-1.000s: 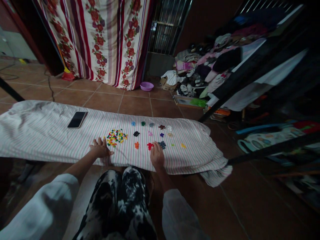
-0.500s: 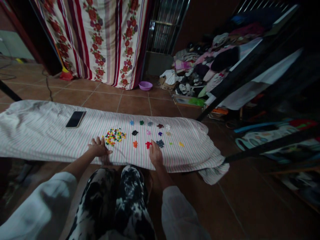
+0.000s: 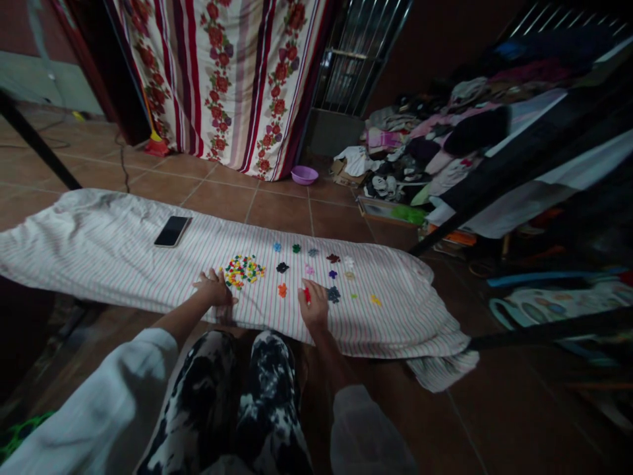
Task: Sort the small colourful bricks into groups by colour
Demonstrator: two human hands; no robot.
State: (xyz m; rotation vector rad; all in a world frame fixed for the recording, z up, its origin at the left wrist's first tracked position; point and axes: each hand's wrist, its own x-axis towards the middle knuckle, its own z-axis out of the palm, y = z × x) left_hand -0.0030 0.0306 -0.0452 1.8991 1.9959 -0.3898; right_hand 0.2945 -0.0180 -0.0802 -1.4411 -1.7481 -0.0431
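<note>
Red plastic piece, lifted from the striped sheet, stands upright, pinched in the right hand

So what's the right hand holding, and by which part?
The right hand holds a small red piece in its fingertips, apparently by the lower end.

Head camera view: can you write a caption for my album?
Left hand beside a colourful pile, right hand at red pieces, on a striped cloth.
</note>
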